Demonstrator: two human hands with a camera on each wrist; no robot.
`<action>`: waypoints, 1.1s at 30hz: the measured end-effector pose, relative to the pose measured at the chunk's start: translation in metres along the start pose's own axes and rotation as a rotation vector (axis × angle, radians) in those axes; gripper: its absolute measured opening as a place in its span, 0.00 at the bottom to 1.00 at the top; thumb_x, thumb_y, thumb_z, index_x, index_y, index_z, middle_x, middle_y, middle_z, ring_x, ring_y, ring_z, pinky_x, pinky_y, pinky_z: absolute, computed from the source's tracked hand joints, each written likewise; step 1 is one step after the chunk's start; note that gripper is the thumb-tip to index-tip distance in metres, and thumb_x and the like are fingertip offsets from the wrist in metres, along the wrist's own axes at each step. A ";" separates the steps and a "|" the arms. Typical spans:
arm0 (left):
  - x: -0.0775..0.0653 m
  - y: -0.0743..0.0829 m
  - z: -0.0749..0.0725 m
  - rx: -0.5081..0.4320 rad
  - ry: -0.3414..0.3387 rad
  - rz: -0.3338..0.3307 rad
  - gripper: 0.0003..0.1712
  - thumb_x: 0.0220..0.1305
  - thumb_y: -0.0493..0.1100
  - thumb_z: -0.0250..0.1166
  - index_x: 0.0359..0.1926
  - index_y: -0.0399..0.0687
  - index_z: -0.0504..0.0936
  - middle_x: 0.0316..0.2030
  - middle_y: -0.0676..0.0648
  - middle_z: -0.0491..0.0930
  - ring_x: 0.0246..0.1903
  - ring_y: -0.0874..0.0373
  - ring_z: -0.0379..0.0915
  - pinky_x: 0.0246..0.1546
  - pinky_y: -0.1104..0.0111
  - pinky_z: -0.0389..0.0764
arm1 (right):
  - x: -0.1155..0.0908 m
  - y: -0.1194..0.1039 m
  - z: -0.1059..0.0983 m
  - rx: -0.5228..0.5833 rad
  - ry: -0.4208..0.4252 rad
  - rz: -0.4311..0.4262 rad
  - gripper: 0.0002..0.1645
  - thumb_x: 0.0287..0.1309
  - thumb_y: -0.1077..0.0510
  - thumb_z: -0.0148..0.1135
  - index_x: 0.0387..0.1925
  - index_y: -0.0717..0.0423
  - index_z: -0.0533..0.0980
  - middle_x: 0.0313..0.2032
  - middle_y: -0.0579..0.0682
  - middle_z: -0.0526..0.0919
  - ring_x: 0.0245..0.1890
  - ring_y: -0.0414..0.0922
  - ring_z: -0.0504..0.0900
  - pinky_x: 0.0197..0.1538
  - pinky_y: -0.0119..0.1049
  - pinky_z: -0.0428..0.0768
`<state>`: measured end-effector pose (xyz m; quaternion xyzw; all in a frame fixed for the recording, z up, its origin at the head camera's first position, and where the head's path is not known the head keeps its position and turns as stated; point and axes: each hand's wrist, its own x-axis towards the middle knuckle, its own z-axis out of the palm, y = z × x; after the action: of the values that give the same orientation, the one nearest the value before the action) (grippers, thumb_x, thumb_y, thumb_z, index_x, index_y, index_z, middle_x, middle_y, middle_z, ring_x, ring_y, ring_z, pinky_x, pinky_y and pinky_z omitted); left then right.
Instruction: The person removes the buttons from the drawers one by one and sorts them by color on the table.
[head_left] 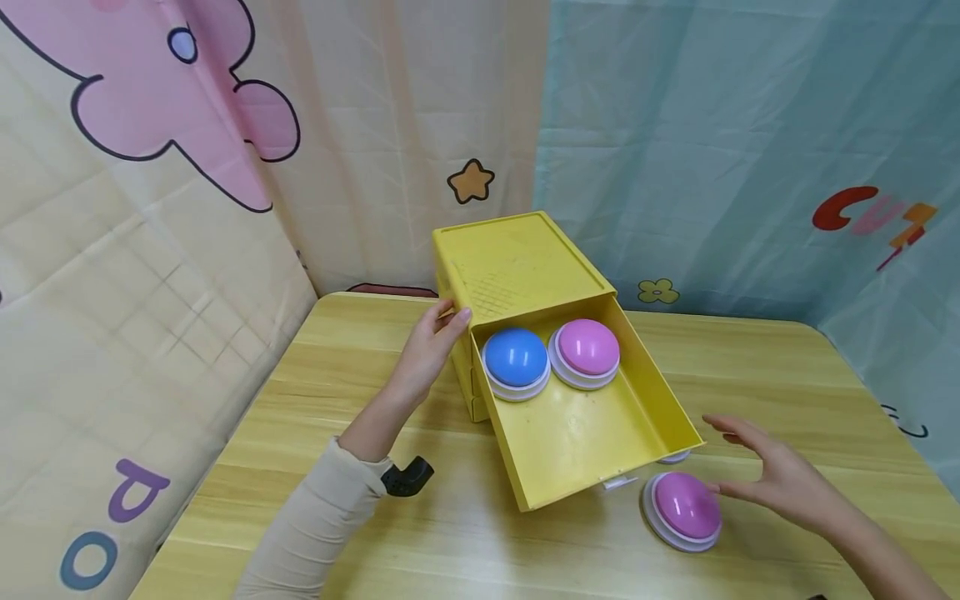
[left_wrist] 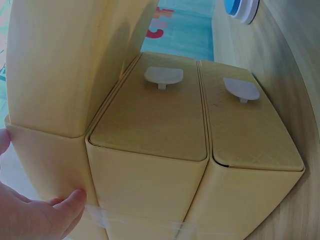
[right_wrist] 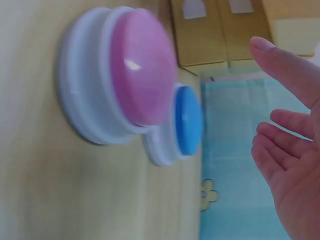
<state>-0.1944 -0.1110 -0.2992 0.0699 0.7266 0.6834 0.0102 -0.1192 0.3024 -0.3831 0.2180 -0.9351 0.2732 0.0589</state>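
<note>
In the head view a yellow drawer cabinet (head_left: pixel 525 262) stands on the table with its top drawer (head_left: pixel 592 442) pulled far out. Inside the drawer sit a blue dome push button (head_left: pixel 516 358) and a pink one (head_left: pixel 588 348), both on white bases. My left hand (head_left: pixel 433 346) rests against the cabinet's upper left front corner, thumb by the top edge and fingers along the side. To the right of the drawer, my right hand (head_left: pixel 783 479) is spread, holding nothing, beside another pink push button (head_left: pixel 686 508) on the table. A second blue push button (right_wrist: pixel 189 120) is behind that one, mostly hidden by the drawer in the head view.
Below the opened drawer, two closed drawers (left_wrist: pixel 150 117) with white pull tabs show in the left wrist view. The wooden table (head_left: pixel 360 350) has rounded back corners. Printed curtains (head_left: pixel 712 150) hang behind it and along both sides.
</note>
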 end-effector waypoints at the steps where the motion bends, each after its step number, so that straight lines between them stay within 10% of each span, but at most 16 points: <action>1: 0.000 0.000 0.000 -0.001 0.000 0.000 0.35 0.66 0.45 0.52 0.65 0.32 0.49 0.59 0.34 0.58 0.58 0.47 0.57 0.57 0.59 0.60 | 0.004 -0.002 -0.005 -0.002 0.006 -0.009 0.46 0.35 0.54 0.75 0.58 0.60 0.65 0.52 0.57 0.71 0.45 0.48 0.70 0.40 0.44 0.75; 10: 0.001 0.000 0.000 0.004 0.007 -0.010 0.35 0.66 0.45 0.52 0.66 0.32 0.49 0.60 0.34 0.58 0.58 0.47 0.57 0.57 0.58 0.59 | 0.042 -0.021 -0.044 -0.034 0.083 -0.148 0.50 0.35 0.60 0.75 0.63 0.54 0.62 0.53 0.56 0.70 0.49 0.33 0.65 0.45 0.17 0.61; 21: 0.006 -0.009 -0.002 0.011 -0.002 -0.021 0.36 0.66 0.47 0.52 0.66 0.34 0.49 0.60 0.36 0.57 0.59 0.47 0.56 0.57 0.57 0.58 | 0.086 -0.058 -0.061 -0.041 0.014 -0.243 0.48 0.35 0.57 0.75 0.62 0.53 0.63 0.57 0.49 0.68 0.51 0.47 0.68 0.48 0.15 0.60; 33: 0.015 -0.026 -0.005 0.011 0.015 0.012 0.38 0.63 0.53 0.55 0.66 0.39 0.53 0.59 0.40 0.61 0.57 0.50 0.59 0.57 0.57 0.59 | 0.131 -0.096 -0.051 -0.038 -0.195 -0.347 0.45 0.42 0.47 0.70 0.60 0.60 0.62 0.57 0.55 0.67 0.53 0.54 0.68 0.52 0.53 0.67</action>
<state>-0.2116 -0.1154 -0.3233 0.0692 0.7299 0.6800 0.0001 -0.1951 0.2082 -0.2641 0.4000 -0.8898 0.2189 0.0182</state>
